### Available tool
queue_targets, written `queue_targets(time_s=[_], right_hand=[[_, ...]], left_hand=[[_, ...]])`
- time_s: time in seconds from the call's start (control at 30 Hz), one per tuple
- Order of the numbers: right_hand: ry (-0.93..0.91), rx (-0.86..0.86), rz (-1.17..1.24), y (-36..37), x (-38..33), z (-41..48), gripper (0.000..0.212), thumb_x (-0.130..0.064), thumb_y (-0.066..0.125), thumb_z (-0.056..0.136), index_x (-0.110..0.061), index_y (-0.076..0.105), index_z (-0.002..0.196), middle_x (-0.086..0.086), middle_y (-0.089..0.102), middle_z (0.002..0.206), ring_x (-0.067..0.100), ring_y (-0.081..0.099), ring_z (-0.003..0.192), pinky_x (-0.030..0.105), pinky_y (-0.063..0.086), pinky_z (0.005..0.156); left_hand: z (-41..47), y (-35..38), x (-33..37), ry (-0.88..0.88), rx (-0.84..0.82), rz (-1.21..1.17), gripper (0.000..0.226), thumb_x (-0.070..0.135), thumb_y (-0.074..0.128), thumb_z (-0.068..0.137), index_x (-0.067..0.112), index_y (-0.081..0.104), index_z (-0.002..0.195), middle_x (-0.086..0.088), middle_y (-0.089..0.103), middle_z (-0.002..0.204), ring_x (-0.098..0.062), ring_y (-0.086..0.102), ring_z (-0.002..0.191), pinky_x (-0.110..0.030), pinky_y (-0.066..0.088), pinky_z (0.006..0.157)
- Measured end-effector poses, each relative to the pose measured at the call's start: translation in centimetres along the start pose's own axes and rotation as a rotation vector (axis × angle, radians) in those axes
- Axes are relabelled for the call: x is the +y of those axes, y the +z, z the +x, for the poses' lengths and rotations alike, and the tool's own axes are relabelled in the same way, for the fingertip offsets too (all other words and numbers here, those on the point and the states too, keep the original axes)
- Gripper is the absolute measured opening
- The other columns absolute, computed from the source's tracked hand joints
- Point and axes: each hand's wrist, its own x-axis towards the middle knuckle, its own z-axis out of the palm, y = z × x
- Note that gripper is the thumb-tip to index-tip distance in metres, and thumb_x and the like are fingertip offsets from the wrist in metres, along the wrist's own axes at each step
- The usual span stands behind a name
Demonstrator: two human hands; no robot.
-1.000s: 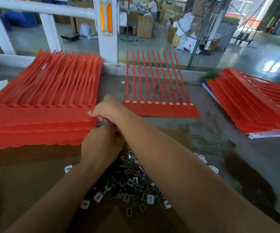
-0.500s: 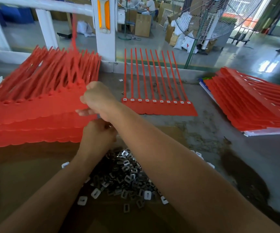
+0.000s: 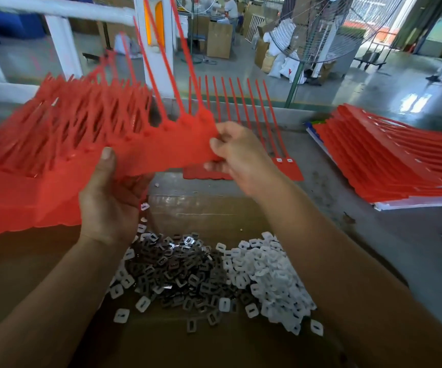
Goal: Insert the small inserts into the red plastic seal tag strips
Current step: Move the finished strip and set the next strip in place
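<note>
Seemingly early, our left hand (image 3: pixel 108 205) and right hand (image 3: pixel 238 158) pinch a red plastic seal tag strip (image 3: pixel 166 146) at twelve o'clock, small square inserts (image 3: pixel 209 272) heaped at six, one filled strip (image 3: pixel 291 171) at one, a red stack (image 3: pixel 15 197) waiting at nine.

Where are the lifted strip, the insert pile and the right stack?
lifted strip (image 3: pixel 166 150): head view, on its flat tag band.
insert pile (image 3: pixel 188 272): head view, on the dark inserts mid-pile.
right stack (image 3: pixel 389 166): head view, on its top sheet.

Grey bench (image 3: pixel 328 192), cardboard sheet (image 3: pixel 28 274), insert pile (image 3: pixel 214 277), red strip stack (image 3: pixel 389 166) at right
</note>
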Motion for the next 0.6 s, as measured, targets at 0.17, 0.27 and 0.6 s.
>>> queue_targets(time_s=[0.17, 0.27, 0.6], right_hand=[[-0.046, 0.096, -0.108, -6.0, 2.2, -2.2, 0.017, 0.003, 0.041, 0.094, -0.007, 0.050, 0.105, 0.003, 0.060, 0.099, 0.013, 0.060, 0.077, 0.017, 0.053, 0.054], [-0.101, 0.203, -0.071, -9.3, 2.9, -3.3, 0.018, 0.006, 0.038, 0.094, -0.005, 0.049, 0.101, 0.000, 0.061, 0.091, 0.011, 0.060, 0.074, 0.016, 0.052, 0.053], [-0.065, 0.407, -0.180, -14.2, 7.6, -4.3, 0.032, 0.011, 0.044, 0.088, -0.018, 0.052, 0.078, 0.001, 0.060, 0.080, 0.011, 0.055, 0.071, 0.022, 0.052, 0.059]], left_hand=[[-1.4, 0.7, -1.5, -0.077, -0.046, 0.184, 0.037, 0.013, 0.043, 0.087, 0.018, 0.070, 0.062, 0.010, 0.069, 0.064, -0.005, 0.063, 0.057, -0.019, 0.052, 0.052], [-1.2, 0.5, -1.3, -0.055, -0.033, 0.170, 0.034, 0.009, 0.042, 0.088, 0.020, 0.068, 0.069, 0.011, 0.067, 0.064, -0.005, 0.062, 0.054, -0.020, 0.051, 0.048], [0.0, -1.1, -3.4, 0.098, -0.176, 0.700, 0.055, -0.019, 0.049, 0.078, 0.032, 0.065, 0.093, 0.017, 0.068, 0.073, 0.001, 0.063, 0.063, -0.016, 0.052, 0.053]])
